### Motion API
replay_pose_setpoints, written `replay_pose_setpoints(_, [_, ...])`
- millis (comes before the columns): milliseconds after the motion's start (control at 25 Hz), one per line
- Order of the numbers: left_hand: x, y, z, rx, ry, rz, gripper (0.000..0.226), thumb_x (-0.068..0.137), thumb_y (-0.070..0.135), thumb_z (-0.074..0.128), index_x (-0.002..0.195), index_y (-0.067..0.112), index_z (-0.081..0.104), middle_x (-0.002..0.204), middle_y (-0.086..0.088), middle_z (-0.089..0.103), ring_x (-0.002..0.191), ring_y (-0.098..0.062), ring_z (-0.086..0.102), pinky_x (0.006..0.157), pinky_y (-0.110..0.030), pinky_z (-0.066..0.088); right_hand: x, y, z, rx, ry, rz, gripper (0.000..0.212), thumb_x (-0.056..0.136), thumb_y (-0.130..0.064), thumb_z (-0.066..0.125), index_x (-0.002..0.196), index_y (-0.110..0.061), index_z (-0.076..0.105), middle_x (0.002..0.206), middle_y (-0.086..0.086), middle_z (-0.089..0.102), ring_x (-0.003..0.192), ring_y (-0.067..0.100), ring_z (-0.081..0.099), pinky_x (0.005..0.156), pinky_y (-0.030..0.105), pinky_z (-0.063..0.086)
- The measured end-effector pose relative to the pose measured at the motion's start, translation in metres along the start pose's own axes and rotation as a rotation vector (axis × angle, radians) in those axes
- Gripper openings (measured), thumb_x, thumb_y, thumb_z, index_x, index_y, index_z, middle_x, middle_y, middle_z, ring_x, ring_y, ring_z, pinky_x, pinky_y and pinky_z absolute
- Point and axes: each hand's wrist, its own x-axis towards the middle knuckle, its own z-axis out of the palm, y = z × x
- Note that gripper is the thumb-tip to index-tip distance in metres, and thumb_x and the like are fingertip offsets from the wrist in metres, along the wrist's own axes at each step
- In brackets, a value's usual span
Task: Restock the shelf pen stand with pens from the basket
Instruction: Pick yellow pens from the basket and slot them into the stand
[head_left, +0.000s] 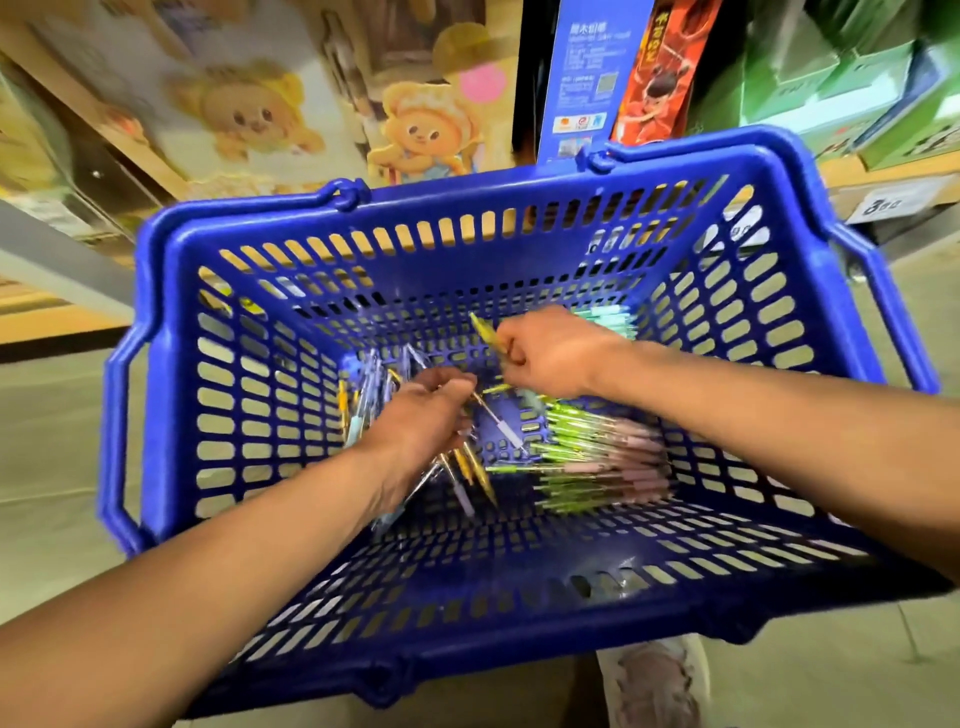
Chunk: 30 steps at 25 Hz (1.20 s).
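A blue slotted plastic basket (467, 208) fills the view, seen from above. Both my arms reach down into it. My left hand (423, 415) grips a fanned bunch of pens (470, 467), yellow, white and pale blue ones. My right hand (550, 353) is curled round a yellow pen (482, 328) that sticks out toward the far wall. On the basket floor to the right lie several green and pink pens (602, 457), and mint-coloured pens (608, 317) show behind my right hand. No pen stand is in view.
Shelves stand beyond the basket: cartoon bear boxes (415, 124) at the back left, a blue and a red box (597, 73) in the middle, green boxes (857, 78) at the right. The basket's handles (883, 291) hang down at both sides. A shoe (654, 686) shows below.
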Motion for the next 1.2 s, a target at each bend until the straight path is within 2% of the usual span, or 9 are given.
replay_pose_setpoints(160, [0.006, 0.002, 0.011, -0.183, 0.025, 0.111, 0.018, 0.108, 0.031, 0.048, 0.102, 0.018, 0.059, 0.079, 0.001, 0.070, 0.064, -0.015, 0.066, 0.070, -0.038, 0.057, -0.010, -0.043, 0.005, 0.433, 0.042, -0.076, 0.006, 0.075, -0.023, 0.067, 0.075, -0.029, 0.065, 0.065, -0.013, 0.067, 0.056, -0.003, 0.059, 0.048, 0.017, 0.041])
replay_pose_setpoints(280, [0.007, 0.001, 0.001, -0.173, 0.097, 0.148, 0.020, 0.111, 0.028, 0.042, 0.108, 0.013, 0.056, 0.089, 0.000, 0.077, 0.070, -0.021, 0.073, 0.064, -0.037, 0.059, -0.008, -0.023, 0.000, 0.745, -0.155, -0.017, 0.011, 0.084, -0.020, 0.075, 0.094, -0.024, 0.072, 0.087, -0.009, 0.075, 0.078, 0.002, 0.072, 0.067, 0.017, 0.054])
replay_pose_setpoints(400, [0.008, -0.005, -0.020, -0.148, 0.115, 0.079, 0.015, 0.110, 0.022, 0.044, 0.106, 0.012, 0.054, 0.076, -0.003, 0.071, 0.056, -0.016, 0.062, 0.054, -0.031, 0.048, -0.002, 0.018, 0.003, 0.021, -0.088, 0.071, 0.025, 0.091, -0.028, 0.071, 0.116, -0.024, 0.067, 0.108, -0.007, 0.068, 0.105, 0.018, 0.067, 0.086, 0.025, 0.052])
replay_pose_setpoints(480, [0.010, -0.006, -0.028, -0.157, 0.091, 0.052, 0.012, 0.108, 0.021, 0.047, 0.105, 0.011, 0.053, 0.063, 0.000, 0.058, 0.051, -0.014, 0.049, 0.052, -0.030, 0.039, 0.002, 0.036, 0.018, -0.355, -0.038, 0.035, 0.026, 0.094, -0.021, 0.065, 0.119, -0.021, 0.064, 0.118, 0.003, 0.064, 0.106, 0.028, 0.064, 0.086, 0.034, 0.054])
replay_pose_setpoints(640, [0.011, -0.009, -0.028, -0.158, 0.041, 0.035, 0.027, 0.109, 0.037, 0.041, 0.091, 0.018, 0.046, 0.061, 0.002, 0.046, 0.050, -0.014, 0.039, 0.049, -0.029, 0.033, 0.009, 0.045, 0.036, -0.694, 0.067, -0.110, 0.034, 0.093, -0.011, 0.060, 0.126, -0.017, 0.058, 0.121, 0.005, 0.059, 0.107, 0.029, 0.063, 0.076, 0.037, 0.052])
replay_pose_setpoints(760, [0.006, -0.010, -0.030, -0.186, 0.027, 0.027, 0.027, 0.110, 0.037, 0.041, 0.106, 0.012, 0.051, 0.069, -0.004, 0.059, 0.052, -0.015, 0.055, 0.050, -0.030, 0.051, 0.012, 0.045, 0.040, -0.756, 0.110, -0.122, 0.037, 0.093, -0.006, 0.059, 0.128, -0.015, 0.059, 0.127, 0.006, 0.058, 0.112, 0.027, 0.060, 0.083, 0.039, 0.053])
replay_pose_setpoints(880, [0.004, -0.010, -0.033, -0.218, 0.013, 0.015, 0.028, 0.110, 0.031, 0.043, 0.121, 0.006, 0.051, 0.090, -0.011, 0.071, 0.065, -0.018, 0.070, 0.064, -0.037, 0.063, 0.007, 0.041, 0.042, -0.766, 0.105, -0.095, 0.036, 0.094, -0.007, 0.058, 0.129, -0.013, 0.057, 0.129, 0.007, 0.056, 0.115, 0.026, 0.058, 0.084, 0.038, 0.053])
replay_pose_setpoints(1040, [0.004, -0.011, -0.033, -0.180, 0.033, 0.025, 0.027, 0.110, 0.026, 0.043, 0.125, 0.005, 0.051, 0.113, -0.012, 0.075, 0.089, -0.025, 0.075, 0.082, -0.050, 0.061, -0.002, 0.023, 0.020, -0.532, 0.185, -0.158, 0.022, 0.099, -0.024, 0.052, 0.119, -0.017, 0.057, 0.110, 0.003, 0.061, 0.094, 0.026, 0.065, 0.072, 0.035, 0.053])
replay_pose_setpoints(1200, [0.002, -0.008, -0.025, -0.193, 0.033, 0.073, 0.026, 0.111, 0.032, 0.041, 0.116, 0.013, 0.058, 0.105, -0.004, 0.076, 0.082, -0.021, 0.075, 0.079, -0.048, 0.061, -0.012, -0.036, 0.018, 0.270, 0.177, -0.049, 0.008, 0.091, -0.039, 0.064, 0.087, -0.033, 0.064, 0.079, -0.014, 0.070, 0.071, 0.003, 0.069, 0.064, 0.024, 0.059])
